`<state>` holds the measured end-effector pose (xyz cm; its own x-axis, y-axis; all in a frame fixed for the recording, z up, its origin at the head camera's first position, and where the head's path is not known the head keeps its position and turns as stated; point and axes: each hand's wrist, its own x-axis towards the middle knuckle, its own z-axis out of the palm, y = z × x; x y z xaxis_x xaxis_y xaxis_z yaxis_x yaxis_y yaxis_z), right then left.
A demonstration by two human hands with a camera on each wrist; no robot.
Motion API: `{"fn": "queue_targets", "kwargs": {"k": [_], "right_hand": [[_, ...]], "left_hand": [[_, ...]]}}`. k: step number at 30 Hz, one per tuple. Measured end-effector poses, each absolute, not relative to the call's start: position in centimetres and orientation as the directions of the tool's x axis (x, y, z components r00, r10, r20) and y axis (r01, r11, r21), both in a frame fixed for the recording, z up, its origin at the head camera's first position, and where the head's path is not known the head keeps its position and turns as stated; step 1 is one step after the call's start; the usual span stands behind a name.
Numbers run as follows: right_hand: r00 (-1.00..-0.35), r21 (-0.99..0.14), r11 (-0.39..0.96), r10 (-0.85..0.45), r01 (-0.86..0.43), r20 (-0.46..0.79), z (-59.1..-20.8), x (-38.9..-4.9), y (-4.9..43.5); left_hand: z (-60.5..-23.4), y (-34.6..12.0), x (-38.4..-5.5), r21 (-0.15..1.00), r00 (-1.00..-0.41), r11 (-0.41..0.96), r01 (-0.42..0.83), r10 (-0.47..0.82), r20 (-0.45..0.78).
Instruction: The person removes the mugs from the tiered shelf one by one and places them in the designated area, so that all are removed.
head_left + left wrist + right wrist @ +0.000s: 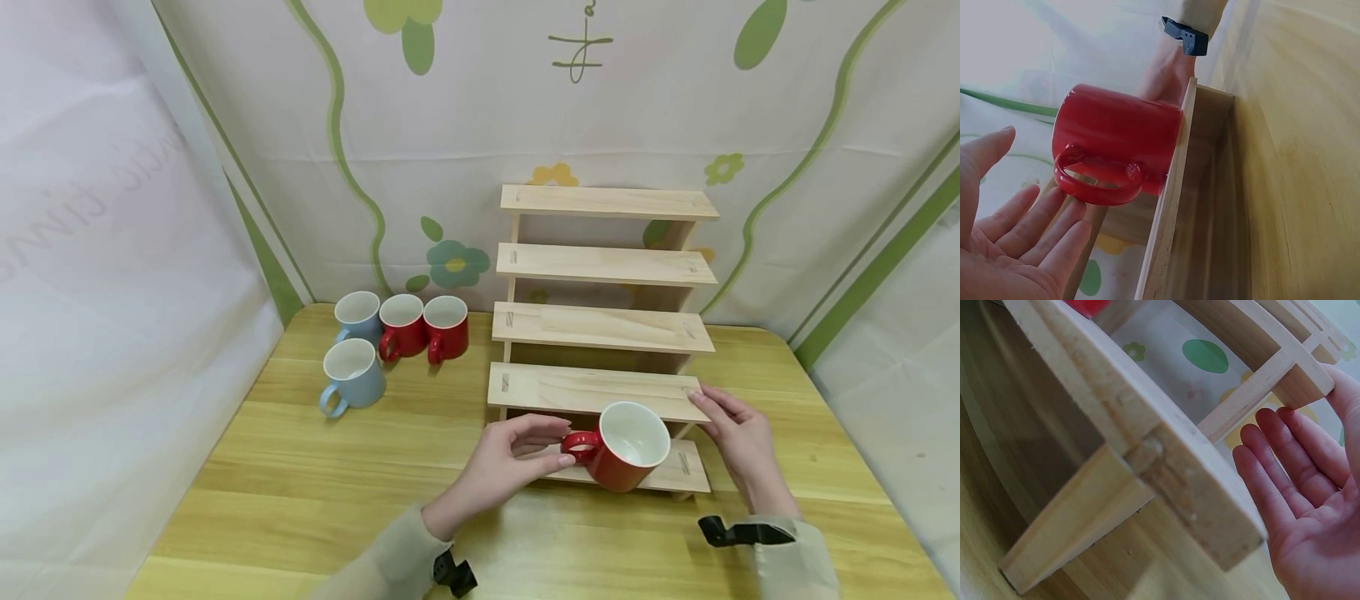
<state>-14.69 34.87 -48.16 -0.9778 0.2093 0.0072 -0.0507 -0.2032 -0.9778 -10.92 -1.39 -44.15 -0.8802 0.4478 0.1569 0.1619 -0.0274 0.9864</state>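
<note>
A red mug (617, 471) with a white inside stands upright on the lowest step of a tiered wooden shelf (585, 390). Its handle (1100, 192) points toward my left hand (506, 458). That hand is beside the handle, thumb and fingers spread apart, with fingertips close to it or just touching; the left wrist view shows no grip. At the right end of the second step from the bottom, my right hand (742, 442) pinches the board, thumb on top and forefinger beneath. Its other fingers (1266, 475) stretch out below the board.
Left of the shelf, two light blue mugs (360, 385) and two red mugs (447, 335) stand upright on the wood-grain table (300, 492). Three more steps rise above the pinched one. Printed white cloth (465, 125) hangs behind and at both sides.
</note>
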Motion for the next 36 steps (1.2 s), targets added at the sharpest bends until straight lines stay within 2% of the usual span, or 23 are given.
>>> {"fn": "queue_targets", "kwargs": {"k": [20,36], "right_hand": [[-0.979,-0.979,-0.2,0.204,-0.041,-0.001,-48.1,-14.7,35.0],[-0.98,-0.975,-0.216,0.199,-0.047,0.003,-48.1,-14.7,35.0]], "left_hand": [[-44.8,-0.3,-11.7,0.992,-0.878,0.037,0.123,0.471,0.092],[-45.1,1.0,-11.7,0.996,-0.904,0.033,0.08,0.423,0.059]]}}
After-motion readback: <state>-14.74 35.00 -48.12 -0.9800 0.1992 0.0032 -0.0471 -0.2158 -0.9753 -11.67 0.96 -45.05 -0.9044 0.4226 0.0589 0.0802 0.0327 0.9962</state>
